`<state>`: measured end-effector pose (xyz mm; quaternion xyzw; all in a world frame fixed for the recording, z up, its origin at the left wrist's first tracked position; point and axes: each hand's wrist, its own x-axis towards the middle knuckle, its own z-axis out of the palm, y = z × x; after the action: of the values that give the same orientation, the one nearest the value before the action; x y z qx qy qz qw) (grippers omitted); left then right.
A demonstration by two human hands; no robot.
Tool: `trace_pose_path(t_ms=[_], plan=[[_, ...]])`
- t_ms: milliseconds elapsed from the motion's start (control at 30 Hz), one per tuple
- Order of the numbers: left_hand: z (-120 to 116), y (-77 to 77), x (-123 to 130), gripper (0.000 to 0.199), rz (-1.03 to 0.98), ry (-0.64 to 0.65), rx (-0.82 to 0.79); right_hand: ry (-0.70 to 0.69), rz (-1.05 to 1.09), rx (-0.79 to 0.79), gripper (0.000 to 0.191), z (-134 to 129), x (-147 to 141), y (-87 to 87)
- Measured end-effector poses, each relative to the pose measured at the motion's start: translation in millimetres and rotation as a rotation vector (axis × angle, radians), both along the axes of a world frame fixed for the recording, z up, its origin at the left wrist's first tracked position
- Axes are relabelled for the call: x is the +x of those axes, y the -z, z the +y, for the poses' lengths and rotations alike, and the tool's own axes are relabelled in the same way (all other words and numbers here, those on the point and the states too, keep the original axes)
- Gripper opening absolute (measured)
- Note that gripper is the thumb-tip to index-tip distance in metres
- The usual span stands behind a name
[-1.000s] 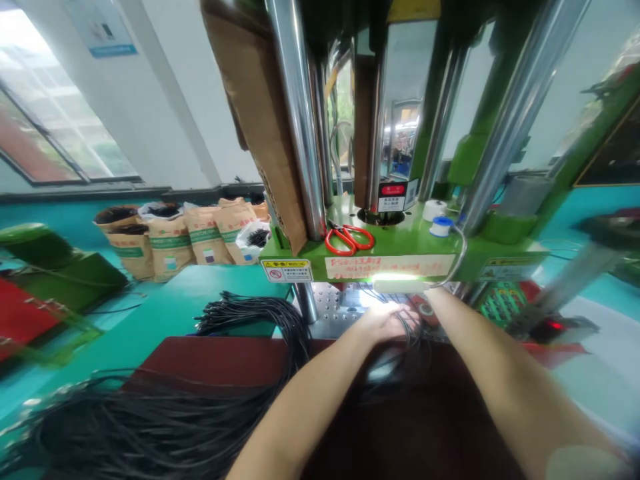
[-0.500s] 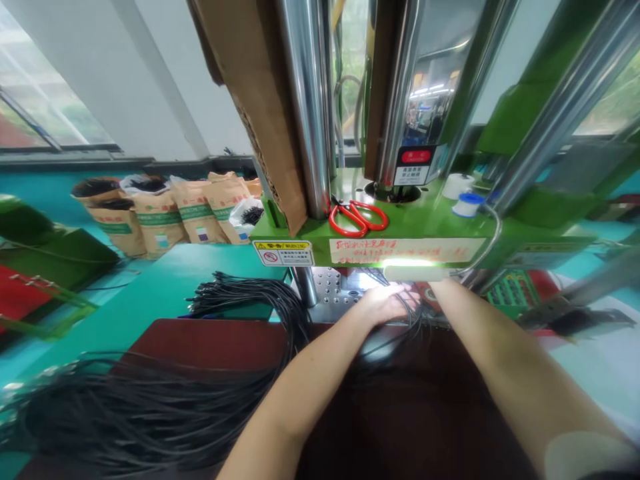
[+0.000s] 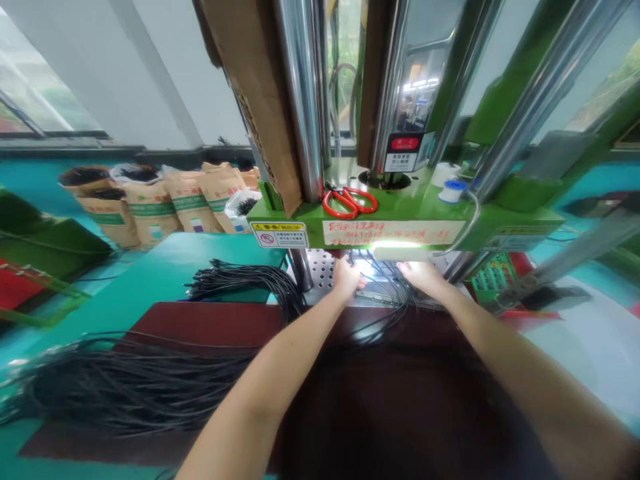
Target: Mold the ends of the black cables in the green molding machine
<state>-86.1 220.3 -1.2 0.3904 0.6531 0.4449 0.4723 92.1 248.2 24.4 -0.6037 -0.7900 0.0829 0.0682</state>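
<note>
Beneath the head of a green press (image 3: 310,215), my left hand (image 3: 347,279) reaches in over the metal bed, its fingers curled together. What those fingers hold, if anything, is too small to make out. My right hand (image 3: 421,275) is in the same lit gap, further right, its thumb and finger pinched close beside the cables; its grip is also unclear. Several thin black cables (image 3: 399,303) lie between the two hands and loop down over the front edge. A perforated metal plate (image 3: 323,272) shows left of my left hand.
A large bundle of black cables (image 3: 135,390) spreads across the brown board (image 3: 200,323) at left, with another bundle (image 3: 240,277) behind it. Red-handled scissors (image 3: 350,202) and a blue-white spool (image 3: 453,191) rest on the press. A lit lamp (image 3: 403,254) hangs along its front. Paper sacks (image 3: 155,210) stand behind.
My left hand has let go of the cables it lay across and moved left, fingers now curled. My right hand, hidden behind the lamp before, now shows below it. The view has shifted slightly.
</note>
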Motion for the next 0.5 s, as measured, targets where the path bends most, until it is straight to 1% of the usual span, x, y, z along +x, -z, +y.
trace_pose_path(t_ms=[100, 133, 267, 300, 400, 500], plan=[[-3, 0.0, -7, 0.038, 0.18, 0.007, 0.062, 0.023, -0.056, 0.065, 0.033, -3, -6, 1.3], [-5, 0.3, -8, 0.036, 0.272, 0.016, 0.086, 0.025, -0.072, 0.083, 0.033, -3, -7, 2.1], [-7, 5.3, -7, 0.037, 0.826, 0.089, 0.156, 0.039, -0.118, 0.131, 0.035, -1, -9, 8.1], [-7, 7.3, -7, 0.039, 0.933, 0.101, 0.165, 0.046, -0.127, 0.133, 0.035, 0, -8, 10.1], [-5, 12.1, -8, 0.039, 1.082, 0.129, 0.182, 0.066, -0.145, 0.136, 0.037, 5, -8, 16.2], [-3, 12.7, -11, 0.039, 1.16, 0.173, 0.172, 0.066, -0.152, 0.145, 0.038, 7, -8, 19.3]])
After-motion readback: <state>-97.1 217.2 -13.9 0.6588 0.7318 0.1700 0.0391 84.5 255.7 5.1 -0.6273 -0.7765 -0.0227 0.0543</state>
